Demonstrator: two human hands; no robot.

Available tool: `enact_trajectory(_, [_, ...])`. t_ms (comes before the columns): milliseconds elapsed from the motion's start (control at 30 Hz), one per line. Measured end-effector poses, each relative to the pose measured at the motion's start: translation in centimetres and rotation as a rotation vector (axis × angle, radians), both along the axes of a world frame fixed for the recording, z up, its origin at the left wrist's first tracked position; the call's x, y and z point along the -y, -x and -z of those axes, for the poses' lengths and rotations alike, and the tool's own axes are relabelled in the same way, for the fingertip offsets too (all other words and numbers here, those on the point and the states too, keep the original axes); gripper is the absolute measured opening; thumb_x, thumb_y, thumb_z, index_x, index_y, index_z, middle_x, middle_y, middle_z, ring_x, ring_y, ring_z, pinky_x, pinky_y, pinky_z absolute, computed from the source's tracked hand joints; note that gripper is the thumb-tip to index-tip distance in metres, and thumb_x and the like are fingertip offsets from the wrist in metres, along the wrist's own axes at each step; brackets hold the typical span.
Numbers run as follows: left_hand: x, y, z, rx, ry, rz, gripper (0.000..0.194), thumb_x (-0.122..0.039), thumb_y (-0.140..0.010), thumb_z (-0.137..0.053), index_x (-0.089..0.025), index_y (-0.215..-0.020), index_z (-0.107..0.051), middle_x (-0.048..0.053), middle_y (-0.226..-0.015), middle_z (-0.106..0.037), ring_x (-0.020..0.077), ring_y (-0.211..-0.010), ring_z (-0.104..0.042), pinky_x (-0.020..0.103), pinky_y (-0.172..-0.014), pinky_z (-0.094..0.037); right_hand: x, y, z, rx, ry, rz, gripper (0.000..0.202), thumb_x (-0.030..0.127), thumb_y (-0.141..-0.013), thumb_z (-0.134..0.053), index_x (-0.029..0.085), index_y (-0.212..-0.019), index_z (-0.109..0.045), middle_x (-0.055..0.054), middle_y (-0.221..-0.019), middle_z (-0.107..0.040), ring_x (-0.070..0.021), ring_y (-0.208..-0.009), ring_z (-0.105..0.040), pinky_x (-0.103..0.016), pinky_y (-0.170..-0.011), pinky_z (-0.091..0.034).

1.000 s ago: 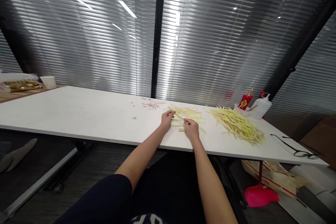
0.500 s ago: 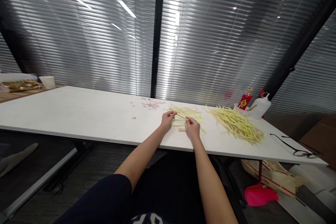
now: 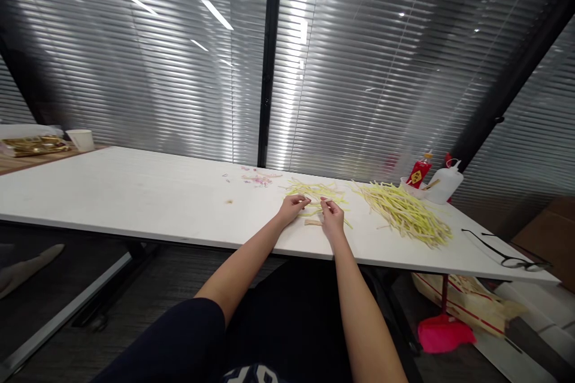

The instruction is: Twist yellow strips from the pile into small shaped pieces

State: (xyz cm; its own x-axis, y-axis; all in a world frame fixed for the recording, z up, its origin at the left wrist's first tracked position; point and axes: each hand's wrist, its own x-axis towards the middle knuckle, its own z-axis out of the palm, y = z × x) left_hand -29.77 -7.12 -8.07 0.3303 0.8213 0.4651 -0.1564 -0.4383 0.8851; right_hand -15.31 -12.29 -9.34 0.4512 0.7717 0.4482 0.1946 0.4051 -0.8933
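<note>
Fingertips of my left hand (image 3: 291,208) pinch together at a small pale piece of stalk. Across a narrow gap, my right hand (image 3: 332,216) is also closed in a pinch, with a whitish bit of stalk showing at its fingertips. Both hands hover over the near side of a loose spread of thin yellow-green stalks (image 3: 314,188). A short flat tan strip (image 3: 313,222) lies beside my right wrist. Farther right is a larger heap of the same stalks (image 3: 404,213). Small pink and purplish scraps (image 3: 260,180) lie beyond my left hand.
On the white table (image 3: 135,191), a red-labelled bottle (image 3: 418,172) and a white squeeze bottle (image 3: 445,183) stand at the back right. Eyeglasses (image 3: 512,260) rest near the right edge. A paper cup (image 3: 81,140) stands far left. Blinds (image 3: 179,72) rise behind the table.
The pale stalk that stretched between both hands no longer spans them; a gap shows there. My left hand has shifted slightly right and nearer to me; my right hand has moved slightly right.
</note>
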Motion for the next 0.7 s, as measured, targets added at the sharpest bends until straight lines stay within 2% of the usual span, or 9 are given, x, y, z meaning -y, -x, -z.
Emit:
enact_trajectory(167, [-0.2,0.1,0.16,-0.049,-0.05,0.004,0.032,-0.047,-0.071,-0.065,-0.015,-0.072,-0.07,0.005,-0.073,-0.064,0.0163,-0.073,-0.056,0.027,-0.066,-0.044,0.01,0.11,0.4,-0.023,0.06,-0.123,0.042,0.055,-0.075,-0.056,0.014,-0.078,-0.066,-0.012,-0.116,-0.06,-0.009,-0.053,-0.045,-0.023,-0.048,-0.038])
enact_trajectory(300, [-0.11,0.19,0.16,-0.104,-0.064,-0.023,0.032,-0.046,-0.072,-0.063,-0.015,-0.074,-0.07,0.004,-0.07,-0.063,0.0153,-0.069,-0.055,0.027,-0.064,-0.042,-0.06,0.07,0.61,0.064,0.048,-0.151,0.038,0.051,-0.078,-0.054,0.015,-0.08,-0.066,-0.012,-0.121,-0.058,-0.0118,-0.062,-0.052,-0.025,-0.057,-0.043])
enact_trajectory(367, [0.01,0.21,0.11,-0.147,-0.083,-0.01,0.032,-0.046,-0.073,-0.062,-0.015,-0.073,-0.07,0.003,-0.068,-0.062,0.0144,-0.066,-0.053,0.026,-0.062,-0.041,-0.11,0.05,0.63,0.12,0.021,-0.138,0.038,0.051,-0.08,-0.052,0.016,-0.08,-0.067,-0.012,-0.121,-0.058,-0.0166,-0.077,-0.058,-0.027,-0.065,-0.045])
enact_trajectory(433, [0.12,0.21,0.07,-0.192,-0.109,0.01,0.031,-0.045,-0.073,-0.062,-0.015,-0.071,-0.069,0.002,-0.065,-0.06,0.0136,-0.063,-0.051,0.026,-0.061,-0.039,-0.16,0.05,0.62,0.148,0.002,-0.132,0.039,0.051,-0.08,-0.051,0.016,-0.083,-0.068,-0.012,-0.12,-0.059,-0.0212,-0.092,-0.058,-0.03,-0.074,-0.046])
enact_trajectory(500, [0.16,0.18,0.12,-0.229,-0.122,0.025,0.031,-0.045,-0.074,-0.061,-0.015,-0.069,-0.069,0.001,-0.062,-0.059,0.0133,-0.061,-0.05,0.026,-0.06,-0.038,-0.2,0.05,0.62,0.143,-0.014,-0.15,0.04,0.05,-0.08,-0.053,0.016,-0.09,-0.07,-0.012,-0.117,-0.061,-0.0234,-0.1,-0.057,-0.034,-0.08,-0.045])
enact_trajectory(600, [0.1,0.13,0.29,-0.268,-0.141,0.024,0.032,-0.046,-0.075,-0.059,-0.015,-0.07,-0.069,0.001,-0.063,-0.06,0.0137,-0.061,-0.049,0.026,-0.06,-0.038,-0.24,0.08,0.65,0.106,-0.04,-0.188,0.04,0.047,-0.076,-0.059,0.016,-0.1,-0.069,-0.011,-0.107,-0.065,-0.0236,-0.099,-0.058,-0.036,-0.084,-0.044])
enact_trajectory(700, [0.11,0.16,0.33,-0.295,-0.176,0.017,0.032,-0.045,-0.075,-0.059,-0.016,-0.071,-0.07,0.002,-0.065,-0.061,0.0141,-0.062,-0.05,0.026,-0.061,-0.038,-0.31,0.15,0.74,0.039,-0.012,-0.192,0.041,0.044,-0.071,-0.066,0.015,-0.1,-0.069,-0.01,-0.095,-0.068,-0.0229,-0.088,-0.061,-0.036,-0.078,-0.046])
